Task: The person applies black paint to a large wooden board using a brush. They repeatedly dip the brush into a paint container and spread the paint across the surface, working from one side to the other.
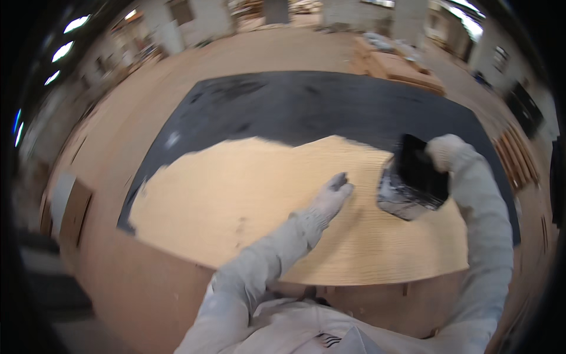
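A large flat panel lies in front of me. Its near part is a pale yellow surface (259, 194) with fine ripple lines, and its far part is coated dark grey (330, 106) with a ragged border. My left hand (333, 197), gloved, is over the middle of the yellow area. Its fingers look closed and dark at the tips; blur hides whether they hold something. At the right, my gloved right hand (446, 152) grips the rim of a black bucket (421, 177). The bucket is tilted, its dark inside showing and its outer wall smeared and shiny.
Stacked brown boards (392, 68) stand beyond the far right corner. Long wooden pieces (517, 156) lie on the right, and an upright board (73, 209) is at the left. Brown floor (130, 277) surrounds the panel.
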{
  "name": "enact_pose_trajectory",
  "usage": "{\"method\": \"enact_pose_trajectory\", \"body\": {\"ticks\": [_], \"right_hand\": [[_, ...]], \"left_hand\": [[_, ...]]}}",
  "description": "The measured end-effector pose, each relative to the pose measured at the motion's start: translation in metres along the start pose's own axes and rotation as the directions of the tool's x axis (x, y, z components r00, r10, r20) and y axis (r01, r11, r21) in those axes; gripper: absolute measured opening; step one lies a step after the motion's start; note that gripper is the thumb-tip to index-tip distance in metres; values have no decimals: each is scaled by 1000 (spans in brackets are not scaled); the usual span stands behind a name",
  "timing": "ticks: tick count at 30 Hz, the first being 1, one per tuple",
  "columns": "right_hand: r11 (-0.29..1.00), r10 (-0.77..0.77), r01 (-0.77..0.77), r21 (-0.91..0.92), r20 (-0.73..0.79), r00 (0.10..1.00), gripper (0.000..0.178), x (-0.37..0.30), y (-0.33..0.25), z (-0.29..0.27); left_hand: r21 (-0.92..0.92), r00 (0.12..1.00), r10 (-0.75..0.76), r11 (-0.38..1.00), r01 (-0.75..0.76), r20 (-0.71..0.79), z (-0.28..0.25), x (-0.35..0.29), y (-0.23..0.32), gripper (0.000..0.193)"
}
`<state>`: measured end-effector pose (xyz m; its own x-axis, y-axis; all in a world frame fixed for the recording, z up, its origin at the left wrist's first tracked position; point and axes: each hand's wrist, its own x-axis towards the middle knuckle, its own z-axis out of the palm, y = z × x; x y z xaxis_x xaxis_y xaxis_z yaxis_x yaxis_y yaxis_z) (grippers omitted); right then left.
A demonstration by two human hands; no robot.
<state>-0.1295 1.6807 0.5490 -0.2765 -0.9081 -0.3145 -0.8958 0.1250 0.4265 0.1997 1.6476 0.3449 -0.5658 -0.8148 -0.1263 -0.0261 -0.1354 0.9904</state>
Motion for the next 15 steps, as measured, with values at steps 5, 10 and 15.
{"method": "enact_pose_trajectory", "body": {"ticks": [5,10,15], "right_hand": [[993,-26,27,-118,11,1000,50,-31,13,8],[1000,21,-21,-13,-10,1000,53,-26,-1,3],[999,49,-48,14,-149,988,43,-27,8,16]], "left_hand": [[959,965,27,105,-263,261,-89,-30,23,56],[993,948,316,95,-72,39,-193,-93,-44,46],[879,781,547,476,4,-300,-209,-201,-106,39]]}}
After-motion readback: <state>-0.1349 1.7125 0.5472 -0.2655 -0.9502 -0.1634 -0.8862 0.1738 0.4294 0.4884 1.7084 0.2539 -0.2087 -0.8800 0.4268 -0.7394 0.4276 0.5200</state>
